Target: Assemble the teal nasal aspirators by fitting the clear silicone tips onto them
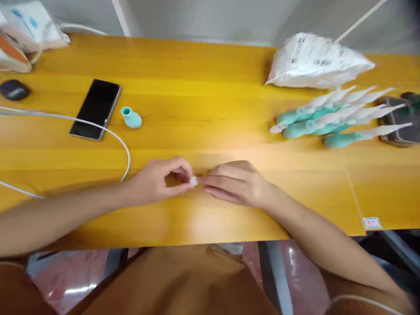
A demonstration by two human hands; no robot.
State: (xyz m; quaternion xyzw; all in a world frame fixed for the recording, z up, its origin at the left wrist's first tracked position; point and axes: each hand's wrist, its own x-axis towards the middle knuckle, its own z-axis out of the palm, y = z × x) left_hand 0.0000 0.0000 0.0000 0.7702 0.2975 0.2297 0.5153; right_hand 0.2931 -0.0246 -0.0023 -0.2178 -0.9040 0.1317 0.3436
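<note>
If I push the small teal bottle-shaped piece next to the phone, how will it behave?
The teal piece lies on its side and looks rounded, so it would probably roll in a curve on the smooth table. It is small, likely light. Its neck points toward the phone, so it might bump that.

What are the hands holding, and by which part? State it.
A small whitish piece is pinched between the fingertips of the left hand and the right hand, just above the table. It is too small and blurred to tell which part.
</note>
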